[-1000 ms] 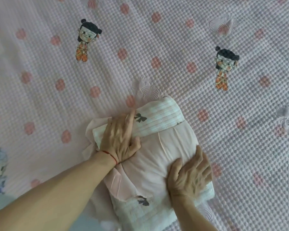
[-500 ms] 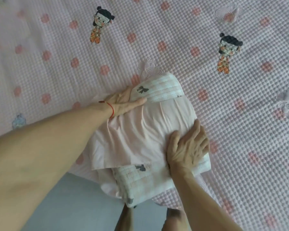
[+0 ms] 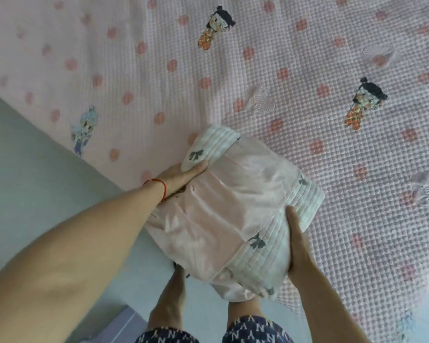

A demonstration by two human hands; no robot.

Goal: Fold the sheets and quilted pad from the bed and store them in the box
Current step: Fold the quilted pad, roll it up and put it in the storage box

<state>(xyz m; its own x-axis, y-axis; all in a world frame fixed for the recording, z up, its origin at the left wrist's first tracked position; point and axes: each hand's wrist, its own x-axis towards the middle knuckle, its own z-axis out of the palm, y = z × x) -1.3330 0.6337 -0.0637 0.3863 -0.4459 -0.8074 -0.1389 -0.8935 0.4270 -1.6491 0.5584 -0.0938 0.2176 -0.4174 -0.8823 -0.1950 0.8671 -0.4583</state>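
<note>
Two hands hold a folded bundle at the edge of the bed.

The left hand (image 3: 183,175) grips one side of the folded bundle (image 3: 235,209), thumb on top, and the right hand (image 3: 298,240) grips the other side. The bundle is a pink sheet (image 3: 223,206) wrapped over a white quilted pad (image 3: 265,253) with bows. It sticks out past the pink dotted bed (image 3: 295,70), above the grey floor (image 3: 30,184).

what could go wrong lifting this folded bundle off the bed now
1. The pink sheet hangs loose at the bundle's near end, below the quilted pad; it may slide out and unfold.
2. The left hand and right hand hold only opposite sides, so the soft middle may sag and the folds open.
3. The bundle hides the floor by the person's feet; the box is not in view, so a stumble is possible.
</note>
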